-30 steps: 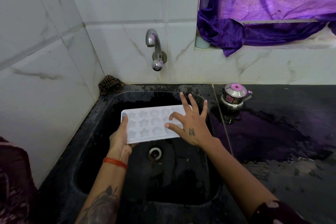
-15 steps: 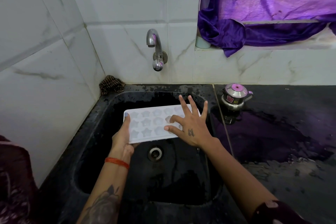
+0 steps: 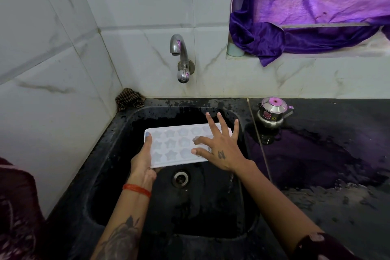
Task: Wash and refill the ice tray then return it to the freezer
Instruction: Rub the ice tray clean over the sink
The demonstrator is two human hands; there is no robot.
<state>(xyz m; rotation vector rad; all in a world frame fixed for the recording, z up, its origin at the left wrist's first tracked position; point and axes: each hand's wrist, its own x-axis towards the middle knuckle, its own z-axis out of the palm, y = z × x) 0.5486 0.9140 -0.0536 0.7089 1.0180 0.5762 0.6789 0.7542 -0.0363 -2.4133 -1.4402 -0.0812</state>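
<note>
White marble-veined tiles back a black stone sink (image 3: 118, 139) whose rim and basin are wet, with a chrome wall tap (image 3: 181, 57) above it that shows no running water. Over the basin, just above the round steel drain (image 3: 180, 177), a white flexible plastic ice tray with star-shaped wells (image 3: 176, 145) is held roughly level, its wells facing up. The left hand (image 3: 143, 160) grips the tray's left short end, thumb laid along the top edge and fingers underneath, while the right hand (image 3: 219, 150) lies spread wide over the tray's right half, fingers straight, thumb and forefinger pressing on the wells. The tray looks light and thin, probably bendy and slick when wet, so it should be supported at both short ends or from beneath rather than pinched at one corner, above all once it is full. Whether the wells hold water now I cannot tell. A brown patterned rag (image 3: 129, 99) sits bunched in the corner behind the sink, a small steel lidded pot with a pink knob (image 3: 272, 114) stands on the wet black counter (image 3: 337, 154) to the right, and a purple satin cloth (image 3: 295, 38) drapes over the ledge. Nothing blocks the tap; the pot stands near any path rightward.
</note>
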